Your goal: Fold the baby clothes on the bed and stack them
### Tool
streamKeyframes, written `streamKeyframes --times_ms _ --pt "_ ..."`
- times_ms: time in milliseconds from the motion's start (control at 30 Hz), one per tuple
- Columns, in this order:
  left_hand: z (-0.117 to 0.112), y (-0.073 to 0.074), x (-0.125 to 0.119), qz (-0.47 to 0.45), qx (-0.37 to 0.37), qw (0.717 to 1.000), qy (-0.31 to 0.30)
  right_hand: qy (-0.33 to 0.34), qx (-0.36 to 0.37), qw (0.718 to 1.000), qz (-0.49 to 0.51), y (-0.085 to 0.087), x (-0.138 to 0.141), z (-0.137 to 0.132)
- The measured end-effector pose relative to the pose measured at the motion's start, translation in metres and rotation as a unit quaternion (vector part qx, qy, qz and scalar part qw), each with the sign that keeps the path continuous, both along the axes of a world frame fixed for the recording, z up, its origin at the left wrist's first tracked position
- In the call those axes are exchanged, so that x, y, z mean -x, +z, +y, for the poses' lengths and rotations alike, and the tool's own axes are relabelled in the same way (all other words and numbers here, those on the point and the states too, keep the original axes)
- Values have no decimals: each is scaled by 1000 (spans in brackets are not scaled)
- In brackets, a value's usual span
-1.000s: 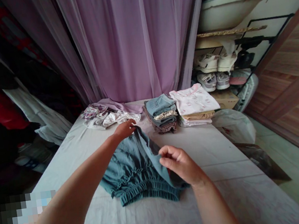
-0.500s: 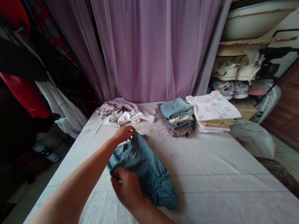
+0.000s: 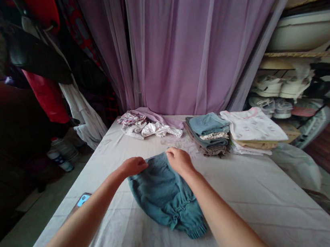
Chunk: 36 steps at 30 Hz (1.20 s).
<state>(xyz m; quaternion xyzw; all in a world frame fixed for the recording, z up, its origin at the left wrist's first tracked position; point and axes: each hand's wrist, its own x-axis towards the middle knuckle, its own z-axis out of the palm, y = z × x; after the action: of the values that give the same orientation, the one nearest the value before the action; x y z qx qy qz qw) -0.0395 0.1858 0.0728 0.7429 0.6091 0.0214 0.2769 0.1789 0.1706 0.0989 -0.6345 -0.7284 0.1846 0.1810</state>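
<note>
A pair of small blue-green pants (image 3: 164, 192) with gathered, ruffled leg cuffs lies over the middle of the table, cuffs toward me. My left hand (image 3: 134, 166) pinches the far left corner at the waist end. My right hand (image 3: 180, 162) is closed on the far right corner of the same edge, so the edge runs between both hands. Just beyond, to the right, sits a stack of folded pants (image 3: 209, 134). Beside it is a pile of folded tops (image 3: 252, 128), a white printed one with a pink collar uppermost.
Crumpled white and lilac clothes (image 3: 153, 127) lie at the table's far left. A phone (image 3: 83, 199) rests near the left edge, partly behind my left forearm. A purple curtain (image 3: 173, 49) hangs behind the table (image 3: 254, 201). Shoes (image 3: 282, 88) stand on a rack at right.
My right hand has moved from the near side of the pants to their far right corner. The pants now lie spread wider, and the view has shifted left.
</note>
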Motion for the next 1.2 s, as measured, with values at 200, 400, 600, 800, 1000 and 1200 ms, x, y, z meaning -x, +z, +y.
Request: streamKeyframes --times_ms 200,400,600,800,1000,1200 --pt "-42 -3 14 108 -21 994 -20 -47 59 997 -12 -36 -24 66" --pt "-49 -2 24 115 -14 993 -5 -42 73 995 55 -60 -29 84" --pt "-36 5 38 94 -29 995 29 -68 28 992 98 -71 -43 90" --pt "-32 -9 36 130 -37 987 90 -101 41 994 31 -80 -43 86" --pt "-32 -7 39 143 -53 982 115 -45 77 995 -41 -71 -44 94" --pt "-30 -7 42 165 -42 982 85 42 90 990 -104 -55 -41 105"
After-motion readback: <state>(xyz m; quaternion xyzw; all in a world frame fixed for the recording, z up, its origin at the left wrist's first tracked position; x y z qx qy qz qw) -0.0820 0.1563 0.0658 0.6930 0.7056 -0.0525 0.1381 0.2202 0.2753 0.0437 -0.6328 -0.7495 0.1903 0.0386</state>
